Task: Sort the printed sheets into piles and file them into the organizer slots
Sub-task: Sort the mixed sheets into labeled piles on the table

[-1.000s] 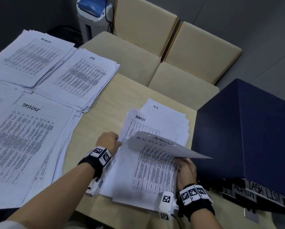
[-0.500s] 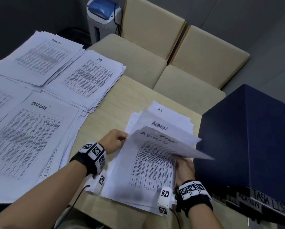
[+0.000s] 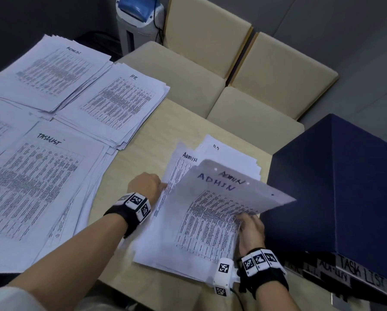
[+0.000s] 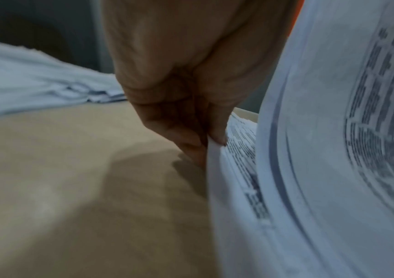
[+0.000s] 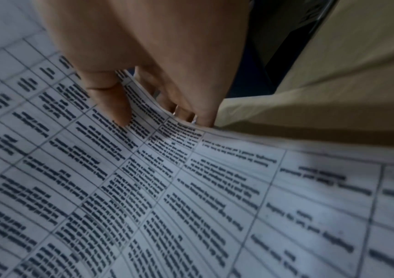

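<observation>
An unsorted stack of printed sheets [image 3: 188, 248] lies on the wooden table [image 3: 134, 162] in front of me. My right hand [image 3: 247, 223] pinches the right edge of the top sheets [image 5: 167, 159], thumb on top and fingers beneath, and holds a bundle marked ADMIN [image 3: 224, 189] lifted off the stack. My left hand [image 3: 146, 184] pinches the left edge of a lower sheet [image 4: 215, 169] between thumb and fingers. Sorted piles lie at the left: ADMIN [image 3: 51, 70], HR [image 3: 120, 102] and TASKLIST [image 3: 35, 182]. The dark blue organizer [image 3: 336, 187] stands at the right, with slot labels [image 3: 358, 272] on its front.
Two beige chairs [image 3: 237, 77] stand beyond the table's far edge. A paper shredder with a blue top [image 3: 138, 16] sits on the floor behind them. Bare table shows between the sorted piles and the stack in front of me.
The lifted ADMIN bundle stays raised in my right hand. My left hand has shifted slightly along the stack's left edge and now pinches a lower sheet. The head view has tilted a little.
</observation>
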Demonstrator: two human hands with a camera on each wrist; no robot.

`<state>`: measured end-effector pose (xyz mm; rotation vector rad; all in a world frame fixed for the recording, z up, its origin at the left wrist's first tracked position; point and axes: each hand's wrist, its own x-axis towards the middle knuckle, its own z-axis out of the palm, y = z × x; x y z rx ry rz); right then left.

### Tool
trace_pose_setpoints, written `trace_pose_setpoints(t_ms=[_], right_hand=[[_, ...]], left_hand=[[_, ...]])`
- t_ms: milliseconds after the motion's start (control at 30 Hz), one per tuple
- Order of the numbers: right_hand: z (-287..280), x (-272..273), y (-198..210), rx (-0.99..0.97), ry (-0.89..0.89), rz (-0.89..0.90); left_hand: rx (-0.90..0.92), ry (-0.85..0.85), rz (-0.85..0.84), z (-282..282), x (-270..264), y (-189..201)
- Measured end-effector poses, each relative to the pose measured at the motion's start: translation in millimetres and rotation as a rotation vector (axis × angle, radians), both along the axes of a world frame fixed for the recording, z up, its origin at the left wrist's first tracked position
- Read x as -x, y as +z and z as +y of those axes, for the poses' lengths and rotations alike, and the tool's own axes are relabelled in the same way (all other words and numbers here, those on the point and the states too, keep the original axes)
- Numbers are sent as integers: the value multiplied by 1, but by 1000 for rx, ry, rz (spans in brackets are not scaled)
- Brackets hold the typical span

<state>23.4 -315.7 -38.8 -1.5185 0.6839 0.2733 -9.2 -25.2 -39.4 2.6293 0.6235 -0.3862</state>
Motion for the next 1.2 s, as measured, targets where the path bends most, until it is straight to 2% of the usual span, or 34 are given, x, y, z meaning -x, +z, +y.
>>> trace_pose_setpoints(t_ms=[67, 167, 233, 300, 400, 467, 500, 567, 633, 700, 867, 933, 1033, 1067, 1133, 1200], right_hand=[[2, -1, 1, -2, -4, 30], [7, -5, 2, -43, 3, 38], [11, -5, 5, -70, 18, 30], [12, -5, 3, -103, 44, 14], [11, -5, 1, -147, 107, -2], [11, -3, 2, -144, 121, -36], [12, -2, 3, -141, 121, -69], [14, 0, 6, -123, 81, -101], [14, 2, 8, -127, 36, -98], [12, 4, 7, -128, 44, -101], [9, 7, 10, -145, 25, -80], [8, 6, 8, -139, 26, -67], [8, 7, 10, -175, 35, -20], [7, 7, 9, -191, 26, -14], [6, 7, 4, -182, 15, -26], [6, 9, 3, -162, 17, -28]], left_hand=[[-127, -52, -44, 3, 1, 10], [-36, -123, -124, 12, -1, 17], [171, -134, -236, 19, 0, 18], [487, -71, -322, 19, 5, 24], [987, 96, -298, 13, 11, 30], [1061, 157, -250, 12, 13, 26], [992, 174, -236, 11, 12, 23], [630, 213, -206, 11, 10, 11], [318, 237, -81, 11, 12, 1], [251, 195, 13, 9, 13, -6], [150, 35, -109, 9, 9, -2], [289, 65, -212, 14, 9, 1], [840, 210, -332, 17, 13, 6], [971, 242, -334, 17, 15, 7], [1106, 227, -265, 13, 18, 7], [1144, 190, -195, 7, 19, 7]])
